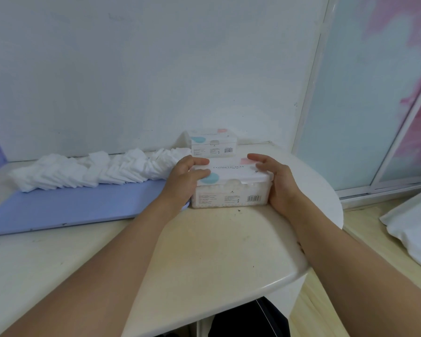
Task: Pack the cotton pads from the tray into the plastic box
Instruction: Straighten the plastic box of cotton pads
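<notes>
Plastic box point(231, 188) standing lid-on upon the cream table point(216, 251), filled with white pads behind its clear front wall, "COSMETIC PUFF" printed across the white lid, a blue dot toward the lid's left end, a barcode low on the front wall to the right. Clasped at both ends: left hand point(184, 177) against the box's left end with fingers curled over the lid edge and a thumb lying on top near the blue dot; right hand point(276, 177) against the box's right end, palm at the side wall, fingers curved over the far right corner of the lid. Directly behind the box, a second box point(213, 144) of the same kind, closed, nearer the pale wall point(131, 69). Left of the box, a lilac-blue tray point(71, 205) lying flat, its right end passing under the left wrist. Along the tray's far edge, left of the box, a long loose heap of white cotton pads point(95, 170), square pieces overlapping and leaning, the heap's right end reaching just behind the left hand. Well to the right of the box, beyond the table's rounded edge, a white cloth point(413, 227) on a pale wooden surface.
</notes>
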Tool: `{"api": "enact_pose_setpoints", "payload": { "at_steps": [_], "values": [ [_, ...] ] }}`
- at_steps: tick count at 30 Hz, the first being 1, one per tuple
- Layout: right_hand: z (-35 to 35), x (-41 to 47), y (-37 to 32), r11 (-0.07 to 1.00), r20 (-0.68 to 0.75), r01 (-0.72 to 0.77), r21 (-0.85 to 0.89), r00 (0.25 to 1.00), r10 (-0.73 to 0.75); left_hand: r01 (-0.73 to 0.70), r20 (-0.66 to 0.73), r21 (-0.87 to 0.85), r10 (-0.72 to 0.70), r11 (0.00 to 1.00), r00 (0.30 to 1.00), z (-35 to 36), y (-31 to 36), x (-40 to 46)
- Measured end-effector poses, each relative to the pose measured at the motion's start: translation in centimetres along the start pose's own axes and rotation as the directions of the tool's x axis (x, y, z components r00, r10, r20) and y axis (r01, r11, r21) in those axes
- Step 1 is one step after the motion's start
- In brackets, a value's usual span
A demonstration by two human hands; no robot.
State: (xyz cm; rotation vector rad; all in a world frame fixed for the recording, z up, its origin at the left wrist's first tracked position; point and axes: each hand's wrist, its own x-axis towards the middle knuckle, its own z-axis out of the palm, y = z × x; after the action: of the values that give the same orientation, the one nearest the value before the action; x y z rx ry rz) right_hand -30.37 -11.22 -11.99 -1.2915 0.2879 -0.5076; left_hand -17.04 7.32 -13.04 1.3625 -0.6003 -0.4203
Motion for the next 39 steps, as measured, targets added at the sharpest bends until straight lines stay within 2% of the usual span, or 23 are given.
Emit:
{"api": "enact_pose_setpoints", "payload": {
  "at_steps": [3,7,12,15,23,31,36,39],
  "values": [
    [-0.2,0.2,0.4,0.997,0.012,0.016,-0.075,1.000,-0.015,-0.060,0.002,0.113,0.060,0.992,0.998,0.0,-0.4,0.0],
    [0.0,0.0,0.3,0.996,0.032,0.029,-0.088,0.999,-0.026,-0.121,0.024,0.222,0.118,0.968,0.993,0.1,-0.5,-0.2],
    [-0.8,-0.5,0.1,0.984,0.185,0.075,-0.163,0.982,-0.044,-0.234,0.084,0.480,0.221,0.846,0.972,-0.1,-0.6,-0.8],
    [-1.1,-0.6,0.2,0.966,0.230,0.104,-0.236,0.972,-0.049,-0.226,0.058,0.417,0.223,0.880,0.973,-0.2,-0.6,-0.9],
    [-1.3,-0.5,0.1,0.981,0.190,0.121,-0.151,0.978,-0.091,-0.175,-0.049,0.377,0.208,0.910,0.977,0.0,-0.4,-0.7],
    [-1.3,-0.6,0.3,0.990,0.240,0.077,-0.119,0.970,-0.047,-0.222,0.020,0.330,0.228,0.918,0.973,-0.1,-0.8,-0.4],
    [-1.7,-0.8,-0.1,0.999,0.316,-0.039,-0.033,0.947,0.048,-0.194,0.050,0.341,0.188,0.920,0.981,-0.2,-0.7,-0.4],
    [-1.6,-0.8,0.1,0.998,0.283,-0.043,-0.038,0.958,0.052,-0.184,0.067,0.311,0.172,0.932,0.983,-0.3,-0.5,-0.5]
  ]
}}
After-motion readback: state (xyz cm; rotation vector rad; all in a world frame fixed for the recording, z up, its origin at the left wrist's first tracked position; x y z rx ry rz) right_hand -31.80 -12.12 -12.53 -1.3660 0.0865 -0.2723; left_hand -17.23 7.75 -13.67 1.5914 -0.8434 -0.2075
